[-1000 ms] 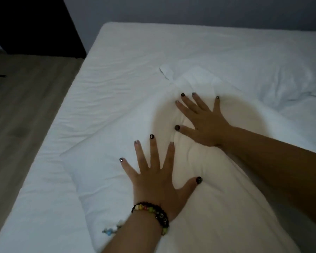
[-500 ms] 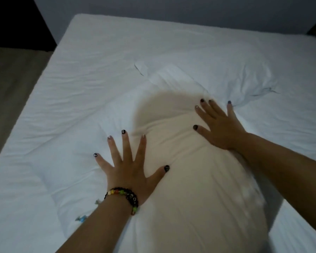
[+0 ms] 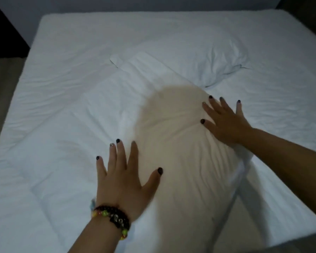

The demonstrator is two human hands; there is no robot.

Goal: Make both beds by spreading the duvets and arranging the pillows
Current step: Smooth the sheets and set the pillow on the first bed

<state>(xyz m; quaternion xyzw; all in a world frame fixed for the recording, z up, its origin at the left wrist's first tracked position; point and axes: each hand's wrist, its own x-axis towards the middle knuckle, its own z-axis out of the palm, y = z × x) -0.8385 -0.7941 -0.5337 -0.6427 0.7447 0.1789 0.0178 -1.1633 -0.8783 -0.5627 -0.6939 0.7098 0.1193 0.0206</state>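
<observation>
A large white pillow [image 3: 173,136] lies slantwise on the white bed [image 3: 98,39], its middle lit warm by a patch of light. My left hand [image 3: 124,178], with a beaded bracelet at the wrist, presses flat on the pillow's near left part, fingers spread. My right hand [image 3: 224,123] presses flat on the pillow's right edge, fingers straight. A second white pillow [image 3: 195,61] lies behind it toward the head of the bed, its creased corner pointing right.
The bed's sheet is wrinkled on the left side. A grey wall [image 3: 135,4] runs behind the bed. Wooden floor [image 3: 0,84] shows along the left edge, and something dark stands in the far left corner [image 3: 4,26].
My view has swung right, so more of the bed and the far pillow show. Both hands stay flat on the pillow; the right one has slid out to its right edge.
</observation>
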